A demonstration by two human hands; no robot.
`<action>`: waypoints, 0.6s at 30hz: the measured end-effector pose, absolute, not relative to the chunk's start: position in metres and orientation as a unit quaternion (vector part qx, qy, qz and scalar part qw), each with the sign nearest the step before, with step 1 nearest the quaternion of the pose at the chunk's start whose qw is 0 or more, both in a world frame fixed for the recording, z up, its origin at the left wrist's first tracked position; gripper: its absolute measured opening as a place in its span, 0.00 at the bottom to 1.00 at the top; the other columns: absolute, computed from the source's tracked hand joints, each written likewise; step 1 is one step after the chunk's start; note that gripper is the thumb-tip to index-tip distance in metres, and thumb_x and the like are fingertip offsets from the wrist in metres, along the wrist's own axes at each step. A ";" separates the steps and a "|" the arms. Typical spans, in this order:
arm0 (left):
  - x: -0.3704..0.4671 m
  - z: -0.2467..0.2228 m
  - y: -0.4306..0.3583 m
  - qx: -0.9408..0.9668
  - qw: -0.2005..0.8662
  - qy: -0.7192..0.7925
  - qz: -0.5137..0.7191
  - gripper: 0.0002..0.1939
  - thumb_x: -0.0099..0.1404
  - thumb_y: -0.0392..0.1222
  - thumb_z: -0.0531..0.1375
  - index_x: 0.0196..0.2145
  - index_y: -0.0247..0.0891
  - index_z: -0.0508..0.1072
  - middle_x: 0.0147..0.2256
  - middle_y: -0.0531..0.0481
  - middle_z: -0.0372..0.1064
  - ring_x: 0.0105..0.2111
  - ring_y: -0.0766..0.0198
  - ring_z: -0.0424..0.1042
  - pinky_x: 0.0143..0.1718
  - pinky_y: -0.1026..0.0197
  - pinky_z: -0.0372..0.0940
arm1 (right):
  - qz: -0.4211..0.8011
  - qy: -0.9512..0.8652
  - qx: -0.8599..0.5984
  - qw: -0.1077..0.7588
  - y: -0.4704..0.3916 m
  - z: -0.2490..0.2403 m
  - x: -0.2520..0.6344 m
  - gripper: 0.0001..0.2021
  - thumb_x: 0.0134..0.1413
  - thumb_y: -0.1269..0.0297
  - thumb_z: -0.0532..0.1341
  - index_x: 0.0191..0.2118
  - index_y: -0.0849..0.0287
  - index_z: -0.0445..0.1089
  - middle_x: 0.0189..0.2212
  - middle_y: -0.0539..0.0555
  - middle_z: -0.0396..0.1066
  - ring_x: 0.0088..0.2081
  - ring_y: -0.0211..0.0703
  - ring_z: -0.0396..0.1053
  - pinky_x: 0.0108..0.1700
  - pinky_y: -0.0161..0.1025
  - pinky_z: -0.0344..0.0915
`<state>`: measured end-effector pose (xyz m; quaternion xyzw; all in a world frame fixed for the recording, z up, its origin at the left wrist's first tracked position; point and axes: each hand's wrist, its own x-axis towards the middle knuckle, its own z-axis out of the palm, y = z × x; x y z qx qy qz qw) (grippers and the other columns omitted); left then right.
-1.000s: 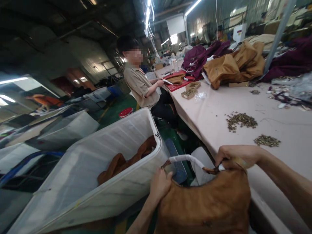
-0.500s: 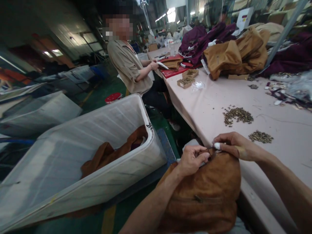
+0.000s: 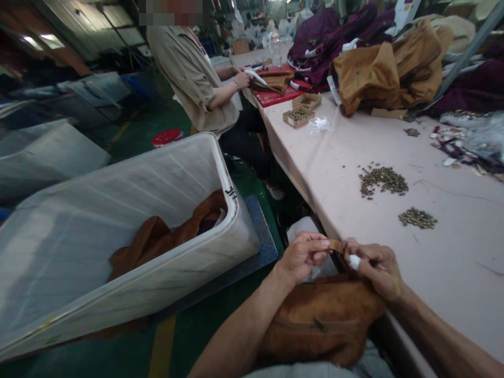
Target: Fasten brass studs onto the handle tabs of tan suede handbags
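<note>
A brown bag (image 3: pixel 315 320) with a zipper across its front lies on my lap, beside the table edge. Above it, my left hand (image 3: pixel 305 256) pinches one end of a short brown strap (image 3: pixel 336 245). The strap's other end is between the fingers of my right hand (image 3: pixel 374 265), which has a white wrap on one fingertip. Any small part within the right fingers is hidden. Two piles of small metal pieces, a larger one (image 3: pixel 382 181) and a smaller one (image 3: pixel 417 218), lie on the pale table (image 3: pixel 334 173).
At left stands a large white bin (image 3: pixel 189 252) holding brown fabric. Another person (image 3: pixel 192 79) works at the table's far left. Small open boxes (image 3: pixel 299 116), brown bags (image 3: pixel 370 79) and purple bags (image 3: pixel 315 42) are farther back.
The view has shifted. My hands have risen off the bag's top with the strap stretched between them, and the bag now looks lower and flatter.
</note>
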<state>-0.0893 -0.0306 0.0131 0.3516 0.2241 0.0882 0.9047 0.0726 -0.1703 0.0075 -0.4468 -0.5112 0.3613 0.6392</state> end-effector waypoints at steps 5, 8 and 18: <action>-0.083 -0.001 -0.034 0.352 0.903 0.229 0.093 0.14 0.61 0.46 0.69 0.33 0.29 0.76 0.17 0.59 0.56 0.15 0.77 0.45 0.19 0.68 0.42 | 0.416 -0.471 -0.469 0.620 -0.166 0.005 0.086 0.22 0.63 0.58 0.65 0.19 0.56 0.62 0.19 0.50 0.65 0.27 0.42 0.65 0.37 0.46 0.65; -0.082 -0.001 -0.036 0.343 0.906 0.231 0.097 0.13 0.61 0.45 0.69 0.30 0.30 0.75 0.16 0.58 0.56 0.14 0.77 0.46 0.19 0.67 0.41 | 0.391 -0.484 -0.528 0.578 -0.166 0.013 0.115 0.14 0.62 0.54 0.64 0.29 0.55 0.69 0.26 0.52 0.72 0.30 0.45 0.70 0.37 0.45 0.68; -0.083 0.011 -0.044 0.376 0.860 0.302 0.166 0.15 0.53 0.46 0.72 0.27 0.30 0.76 0.16 0.53 0.62 0.14 0.77 0.49 0.18 0.68 0.36 | 0.042 -0.507 -0.793 0.336 -0.108 -0.008 0.242 0.12 0.54 0.62 0.62 0.41 0.60 0.80 0.30 0.55 0.76 0.30 0.46 0.70 0.37 0.42 0.65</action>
